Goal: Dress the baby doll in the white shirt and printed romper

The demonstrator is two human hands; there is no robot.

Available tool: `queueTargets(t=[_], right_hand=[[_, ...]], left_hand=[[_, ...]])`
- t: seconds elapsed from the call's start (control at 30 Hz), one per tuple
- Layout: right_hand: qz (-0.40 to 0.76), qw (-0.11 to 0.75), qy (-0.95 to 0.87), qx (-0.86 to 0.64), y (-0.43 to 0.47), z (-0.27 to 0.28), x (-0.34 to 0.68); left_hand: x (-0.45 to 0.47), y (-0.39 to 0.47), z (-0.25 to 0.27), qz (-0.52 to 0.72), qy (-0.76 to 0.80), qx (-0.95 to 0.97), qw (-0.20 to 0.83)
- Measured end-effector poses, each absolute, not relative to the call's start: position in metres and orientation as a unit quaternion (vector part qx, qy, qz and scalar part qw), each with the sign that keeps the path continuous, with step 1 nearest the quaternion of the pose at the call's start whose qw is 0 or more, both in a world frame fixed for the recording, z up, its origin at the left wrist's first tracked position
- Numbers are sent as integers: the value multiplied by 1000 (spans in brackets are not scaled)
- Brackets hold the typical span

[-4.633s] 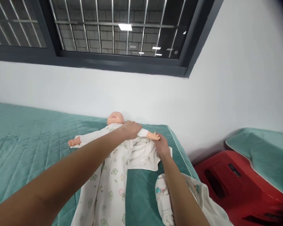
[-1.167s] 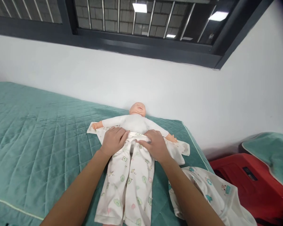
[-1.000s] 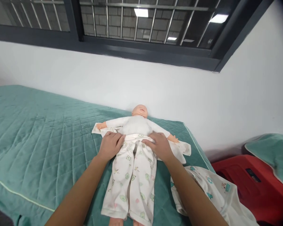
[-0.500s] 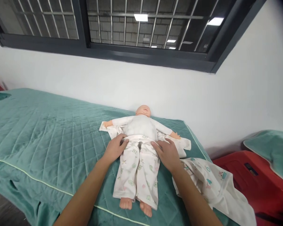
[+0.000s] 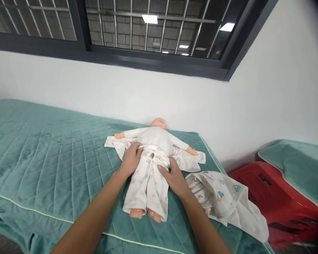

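Note:
A baby doll (image 5: 155,135) lies on its back, arms spread, its head toward the wall. White printed baby pants (image 5: 145,183) cover its legs, and its bare feet show below the cuffs. At the waistband's left side, my left hand (image 5: 131,158) is closed on the pants, thumb on top. My right hand (image 5: 175,176) pinches the pants at the right hip; its fingertips are partly hidden behind the cloth. Under the doll's back and arms is an opened printed baby shirt (image 5: 187,160), its sleeves stretched out to both sides.
A crumpled white printed cloth (image 5: 225,197) lies right of my right forearm. Everything rests on a green quilted bed cover (image 5: 55,158) against a white wall (image 5: 108,91). A red plastic chair (image 5: 278,197) stands at the right. A barred window (image 5: 153,35) is above.
The waistband is pulled up higher on the left and bunched at the right. The cuffs sit nearer the toes. My right hand has slid lower along the hip; the view has shifted right.

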State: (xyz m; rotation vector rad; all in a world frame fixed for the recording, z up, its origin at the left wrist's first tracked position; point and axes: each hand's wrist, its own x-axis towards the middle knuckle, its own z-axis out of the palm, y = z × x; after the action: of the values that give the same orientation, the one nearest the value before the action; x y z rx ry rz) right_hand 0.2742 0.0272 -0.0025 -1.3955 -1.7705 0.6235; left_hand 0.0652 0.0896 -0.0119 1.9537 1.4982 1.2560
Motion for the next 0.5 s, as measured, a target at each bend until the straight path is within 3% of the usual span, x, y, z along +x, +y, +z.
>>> queueTargets(t=[0.2, 0.5], right_hand=[[217, 379, -694, -572, 34, -11, 276], [90, 356, -743, -559, 39, -8, 276]], left_hand=[[61, 94, -13, 419, 555, 696, 180], [58, -6, -23, 445, 553, 667, 227]])
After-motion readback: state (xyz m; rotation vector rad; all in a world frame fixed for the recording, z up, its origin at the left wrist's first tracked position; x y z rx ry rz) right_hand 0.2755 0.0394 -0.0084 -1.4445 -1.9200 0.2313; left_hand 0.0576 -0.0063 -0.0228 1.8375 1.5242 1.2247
